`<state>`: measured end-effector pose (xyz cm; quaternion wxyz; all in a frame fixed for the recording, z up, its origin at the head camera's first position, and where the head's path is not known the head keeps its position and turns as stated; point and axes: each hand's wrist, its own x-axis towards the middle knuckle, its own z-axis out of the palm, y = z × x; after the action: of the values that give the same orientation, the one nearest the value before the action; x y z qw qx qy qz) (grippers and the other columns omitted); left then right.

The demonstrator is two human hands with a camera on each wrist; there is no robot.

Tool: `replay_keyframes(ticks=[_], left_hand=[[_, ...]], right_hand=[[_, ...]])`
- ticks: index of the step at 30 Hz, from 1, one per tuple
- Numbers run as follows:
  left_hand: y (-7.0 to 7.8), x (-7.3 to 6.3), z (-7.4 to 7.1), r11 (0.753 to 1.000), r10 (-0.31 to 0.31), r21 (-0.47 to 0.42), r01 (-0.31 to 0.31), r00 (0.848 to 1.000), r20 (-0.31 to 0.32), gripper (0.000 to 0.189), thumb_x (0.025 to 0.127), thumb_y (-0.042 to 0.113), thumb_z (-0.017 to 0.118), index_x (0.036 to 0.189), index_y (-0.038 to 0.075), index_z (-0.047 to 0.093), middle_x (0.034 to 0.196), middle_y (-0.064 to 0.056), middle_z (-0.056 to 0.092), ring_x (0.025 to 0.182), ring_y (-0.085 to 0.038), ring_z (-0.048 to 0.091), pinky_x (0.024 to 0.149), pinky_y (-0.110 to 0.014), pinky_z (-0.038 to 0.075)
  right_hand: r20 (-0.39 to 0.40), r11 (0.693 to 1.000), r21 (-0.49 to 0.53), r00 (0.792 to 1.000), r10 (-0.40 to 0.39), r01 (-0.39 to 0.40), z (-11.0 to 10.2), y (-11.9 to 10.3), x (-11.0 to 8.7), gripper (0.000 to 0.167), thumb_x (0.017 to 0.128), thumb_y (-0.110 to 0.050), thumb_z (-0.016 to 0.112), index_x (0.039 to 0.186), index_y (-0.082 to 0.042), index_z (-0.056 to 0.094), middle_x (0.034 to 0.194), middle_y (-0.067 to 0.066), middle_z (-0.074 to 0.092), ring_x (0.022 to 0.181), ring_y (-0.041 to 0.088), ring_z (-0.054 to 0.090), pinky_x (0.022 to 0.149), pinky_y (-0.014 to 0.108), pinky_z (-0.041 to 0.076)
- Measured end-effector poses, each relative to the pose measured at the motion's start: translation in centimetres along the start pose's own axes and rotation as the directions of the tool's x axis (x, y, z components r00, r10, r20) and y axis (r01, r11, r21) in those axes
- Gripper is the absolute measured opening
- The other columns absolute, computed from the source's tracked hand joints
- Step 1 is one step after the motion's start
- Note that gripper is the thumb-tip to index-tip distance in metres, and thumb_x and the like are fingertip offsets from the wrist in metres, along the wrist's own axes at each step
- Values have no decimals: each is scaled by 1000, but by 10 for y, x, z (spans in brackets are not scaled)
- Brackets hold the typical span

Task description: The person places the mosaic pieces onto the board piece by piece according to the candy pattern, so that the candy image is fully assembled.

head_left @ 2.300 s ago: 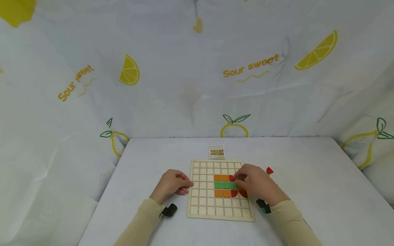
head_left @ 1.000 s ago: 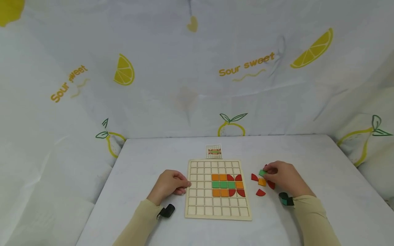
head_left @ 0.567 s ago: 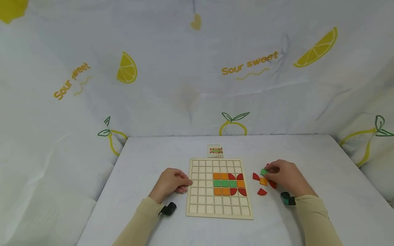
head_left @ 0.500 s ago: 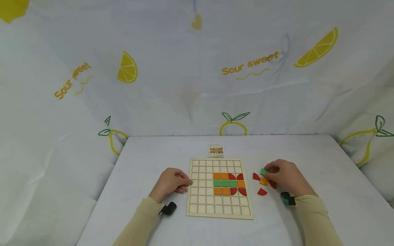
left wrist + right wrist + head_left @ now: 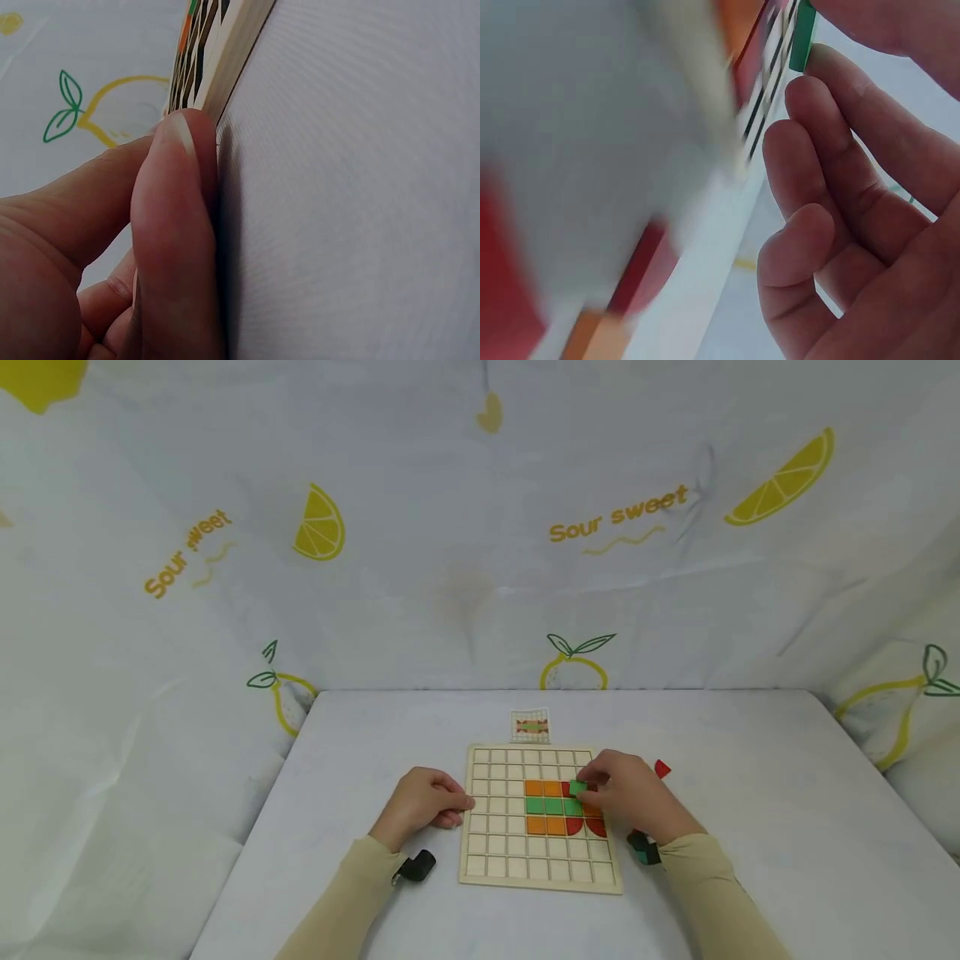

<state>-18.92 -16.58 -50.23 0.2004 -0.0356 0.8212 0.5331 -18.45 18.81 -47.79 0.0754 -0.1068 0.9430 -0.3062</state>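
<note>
A wooden grid board [image 5: 487, 865] lies on the table, with orange, green and red tiles filling part of its right half. My left hand [image 5: 422, 808] holds the board's left edge between thumb and index finger; the left wrist view has the thumb [image 5: 174, 225] right at that edge. Between thumb and index finger my right hand [image 5: 632, 795] pinches a green square tile [image 5: 577, 787], over the board's upper right coloured cells. In the right wrist view this green tile [image 5: 802, 36] stands at the fingertips, its other fingers curled loosely. The hand hides some placed tiles.
Behind the board lies a small pattern card [image 5: 530, 727] printed with a coloured grid. A loose red quarter-round tile [image 5: 662, 768] shows beyond the right hand; the right wrist view has blurred red and orange pieces [image 5: 600, 337] on the table.
My right hand has carried the green tile left from the loose pieces to over the board. The left hand stays at the board's edge.
</note>
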Motion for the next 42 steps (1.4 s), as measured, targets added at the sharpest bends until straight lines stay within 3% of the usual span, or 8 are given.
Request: replay_keyframes(ticks=[5,12,20,42], left_hand=[[-2,1,-1,1000,9,-10,-9,1000,2,26,85,22,94,97,7,77,76,-6,78,62,-10,72,61,-23,63],[-2,1,-2,1000,12,-8,-12,1000,3,27,84,23,95,97,7,77,76,-5,78,63,-10,72,61,-23,63],[1,1,0,1000,4,-2,-4,1000,1,27,84,24,95,97,8,77,77,-5,78,63,-10,73,62,-23,64],[1,1,-2,1000,2,5,-2,1000,-4,24,86,23,94,96,9,78,76,-5,79,62,-10,72,61,-23,63]], right_hand=[[21,995,-9,994,-104,104,17,-28,10,15,92,-26,89,104,-20,82,96,-9,69,90,11,61,85,34,58],[27,990,-28,990,-137,137,40,-54,17,14,90,-25,90,101,-22,81,98,-11,69,94,10,62,94,39,59],[31,981,-95,986,-166,169,50,-64,18,16,88,-25,91,101,-20,83,94,-13,67,90,7,61,91,36,60],[39,974,-119,982,-187,190,54,-74,19,15,87,-19,92,99,-16,82,93,-8,68,85,8,60,82,33,59]])
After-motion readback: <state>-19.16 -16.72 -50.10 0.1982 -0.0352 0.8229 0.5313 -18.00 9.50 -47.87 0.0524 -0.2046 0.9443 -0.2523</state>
